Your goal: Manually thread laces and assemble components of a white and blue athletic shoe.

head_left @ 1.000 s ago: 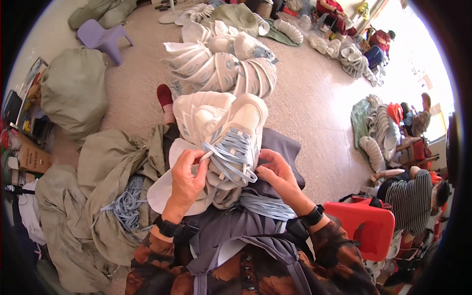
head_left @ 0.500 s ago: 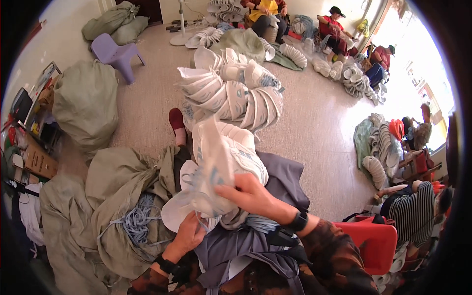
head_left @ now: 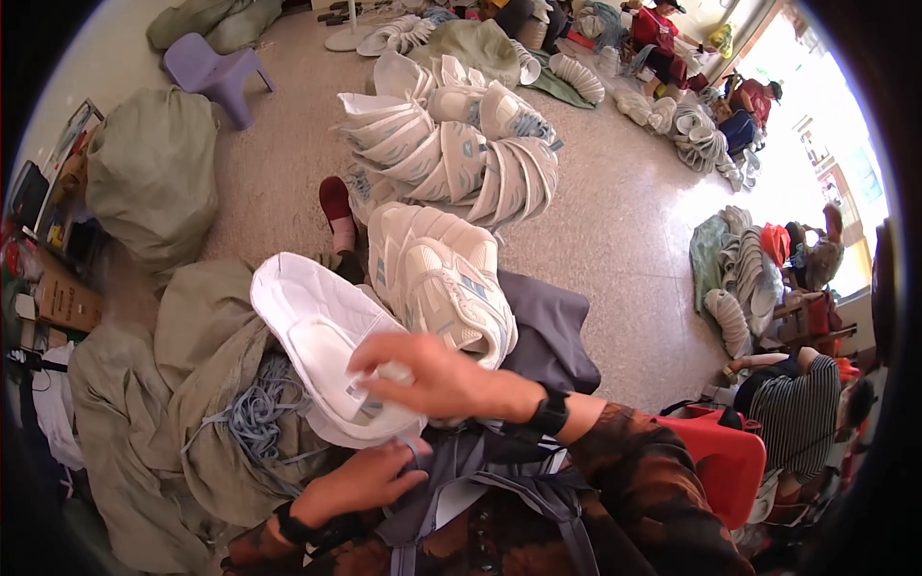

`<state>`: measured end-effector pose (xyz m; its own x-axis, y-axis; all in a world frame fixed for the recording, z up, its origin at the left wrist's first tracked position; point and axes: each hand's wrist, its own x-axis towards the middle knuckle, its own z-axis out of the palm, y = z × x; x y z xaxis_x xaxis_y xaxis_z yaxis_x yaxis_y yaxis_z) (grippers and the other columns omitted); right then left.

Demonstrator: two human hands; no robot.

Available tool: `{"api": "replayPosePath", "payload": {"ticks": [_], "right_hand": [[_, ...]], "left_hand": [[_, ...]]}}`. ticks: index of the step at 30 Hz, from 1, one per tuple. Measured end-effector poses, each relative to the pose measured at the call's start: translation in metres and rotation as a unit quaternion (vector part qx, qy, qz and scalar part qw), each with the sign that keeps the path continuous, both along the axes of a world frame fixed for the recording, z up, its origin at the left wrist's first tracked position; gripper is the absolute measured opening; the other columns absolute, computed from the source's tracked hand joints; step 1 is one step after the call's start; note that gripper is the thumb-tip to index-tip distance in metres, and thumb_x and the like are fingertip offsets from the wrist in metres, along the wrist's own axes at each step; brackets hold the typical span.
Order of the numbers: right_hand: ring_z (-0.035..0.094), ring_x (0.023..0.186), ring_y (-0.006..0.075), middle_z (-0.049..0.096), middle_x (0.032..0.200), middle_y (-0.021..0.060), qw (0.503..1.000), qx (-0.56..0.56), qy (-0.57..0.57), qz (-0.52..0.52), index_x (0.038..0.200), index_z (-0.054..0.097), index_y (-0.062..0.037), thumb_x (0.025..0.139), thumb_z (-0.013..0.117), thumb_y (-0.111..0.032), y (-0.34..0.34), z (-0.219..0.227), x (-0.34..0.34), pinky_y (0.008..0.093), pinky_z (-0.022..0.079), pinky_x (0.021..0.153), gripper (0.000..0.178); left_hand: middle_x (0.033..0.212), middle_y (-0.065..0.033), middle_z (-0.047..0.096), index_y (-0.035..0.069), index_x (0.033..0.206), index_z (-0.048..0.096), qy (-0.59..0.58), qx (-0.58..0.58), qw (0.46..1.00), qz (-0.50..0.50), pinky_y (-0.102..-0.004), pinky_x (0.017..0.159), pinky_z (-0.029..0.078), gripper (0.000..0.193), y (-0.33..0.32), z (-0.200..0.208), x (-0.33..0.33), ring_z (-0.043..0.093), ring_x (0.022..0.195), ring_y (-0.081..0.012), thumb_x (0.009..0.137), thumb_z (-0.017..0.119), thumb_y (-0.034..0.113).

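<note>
A white shoe upper (head_left: pixel 288 288) lies tilted across my lap, its pale inside facing up. Over its opening is my right hand (head_left: pixel 432 374), fingers curled and smeared by motion; whether they grip anything is unclear. My left hand (head_left: pixel 360 480) is just below the upper's near end, thumb and forefinger apart. A thin pale blue band crosses its forefinger, perhaps a bit of lace. Beside the upper, on my right, rests a stack of cream shoe uppers (head_left: pixel 451 288) with grey-blue trim. A tangle of blue laces (head_left: pixel 259 413) lies on the olive cloth to the left.
Ahead on the floor curves a row of nested uppers (head_left: pixel 451 173). Olive sacks (head_left: pixel 154 173) and a purple chair (head_left: pixel 216 77) stand at the left. A red chair (head_left: pixel 715 461) is at my right. Several people sit among shoe piles at the back and right.
The upper that I held upright has come down to the left and now lies with its inside up. My right hand has moved left over it; my left hand has dropped lower.
</note>
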<state>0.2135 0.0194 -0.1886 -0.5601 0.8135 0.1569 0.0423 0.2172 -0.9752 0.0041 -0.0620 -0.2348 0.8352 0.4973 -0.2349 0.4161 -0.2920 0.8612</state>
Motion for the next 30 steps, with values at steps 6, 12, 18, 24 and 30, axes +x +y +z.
{"api": "replayPosePath", "payload": {"ticks": [6, 12, 18, 24, 30], "right_hand": [[0.061, 0.105, 0.0409, 0.064, 0.111, 0.0203, 0.919, 0.231, -0.178, -0.264, 0.108, 0.062, -0.0002, 0.087, 0.069, -0.014, 0.024, -0.051, 0.059, 0.045, 0.049, 0.092, 0.026], [0.058, 0.111, 0.0446, 0.062, 0.121, 0.0251, 0.894, 0.109, -0.228, -0.37, 0.116, 0.061, 0.0022, 0.086, 0.071, -0.026, 0.029, -0.1, 0.088, 0.0482, 0.047, 0.096, 0.043], [0.058, 0.108, 0.0455, 0.063, 0.111, 0.0274, 0.893, 0.098, -0.279, -0.338, 0.112, 0.06, 0.0038, 0.084, 0.07, -0.031, 0.036, -0.083, 0.082, 0.0504, 0.048, 0.094, 0.045], [0.064, 0.093, 0.0415, 0.068, 0.091, 0.0209, 0.878, 0.142, -0.376, -0.261, 0.099, 0.063, 0.0015, 0.086, 0.068, -0.035, 0.038, -0.066, 0.064, 0.0514, 0.049, 0.085, 0.039], [0.066, 0.095, 0.0423, 0.07, 0.098, 0.0255, 0.84, 0.115, -0.467, -0.253, 0.101, 0.065, 0.0032, 0.091, 0.062, -0.044, 0.063, -0.073, 0.046, 0.0525, 0.043, 0.092, 0.048]], "left_hand": [[0.106, -0.0108, 0.067, 0.003, 0.11, 0.064, -0.206, 0.297, 0.929, 0.081, -0.0445, 0.088, 0.052, 0.031, 0.03, 0.066, 0.04, 0.066, 0.097, -0.0339, 0.082, 0.076, 0.012], [0.112, -0.0175, 0.06, 0.004, 0.128, 0.052, 0.148, 0.336, 0.93, 0.028, -0.0458, 0.086, 0.052, 0.065, 0.036, 0.071, 0.038, 0.065, 0.096, -0.0378, 0.078, 0.081, 0.033], [0.1, -0.0284, 0.068, -0.003, 0.125, 0.055, 0.196, 0.248, 0.944, 0.091, -0.0572, 0.072, 0.053, 0.048, 0.02, -0.012, -0.014, 0.065, 0.079, -0.0491, 0.086, 0.067, 0.024], [0.096, -0.0301, 0.068, -0.001, 0.11, 0.067, 0.209, 0.163, 0.952, 0.156, -0.055, 0.071, 0.052, 0.036, 0.004, -0.077, -0.041, 0.065, 0.082, -0.0489, 0.091, 0.065, 0.03], [0.1, -0.0206, 0.073, -0.002, 0.12, 0.066, 0.01, 0.027, 0.973, 0.229, -0.0416, 0.075, 0.055, 0.046, 0.027, -0.092, -0.052, 0.072, 0.088, -0.0322, 0.088, 0.074, 0.03]]}}
